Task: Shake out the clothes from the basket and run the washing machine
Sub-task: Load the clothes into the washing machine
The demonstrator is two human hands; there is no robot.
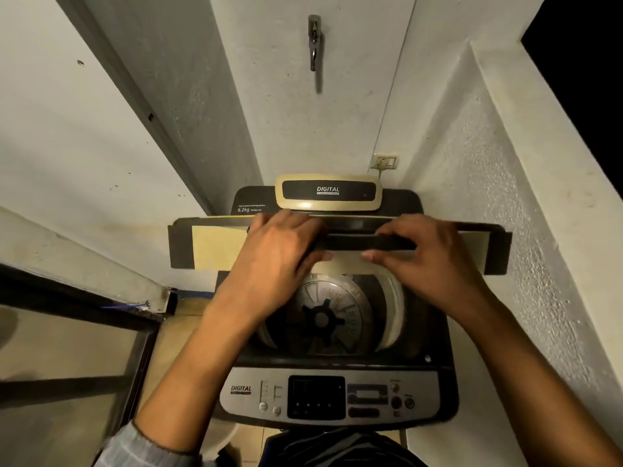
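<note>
- Narrow white-walled corner, textured plaster on the right wall, tap (314, 42) high at 12 o'clock on the back wall, wall socket (384, 162) behind the machine at about 1 o'clock.
- Top-load washing machine (435, 332) fills the floor space; control panel (330, 396) on the near edge at 6 o'clock, looks unlit, no display digits readable.
- Lid (209, 246) is raised and folded, its long axis running 9 to 3 o'clock across the far side of the opening.
- Left hand (279, 251) clamped over the lid's dark front edge, fingers curled on top, thumb under; gripping the lid.
- Right hand (428, 251) on the same edge just to the 3 o'clock side, fingers wrapped, thumb pointing toward 9; also gripping the lid.
- Hands near each other but apart, both around lid centre, roughly equal reach.
- Drum (333, 315) sits directly below the hands toward 6 o'clock, open, pulsator visible, no clothes inside.
- Basket and clothes not in view; dark cloth at the bottom edge, 6 o'clock, cannot tell what it is.
- Judgement: early stage, lid-opening step; loading not yet done.
- Key relation: lid hinge lies toward 12 from the grip, so the lid likely needs pushing back that way until it rests.
- Risk: folded lid could drop toward 6 over the drum if released early.
</note>
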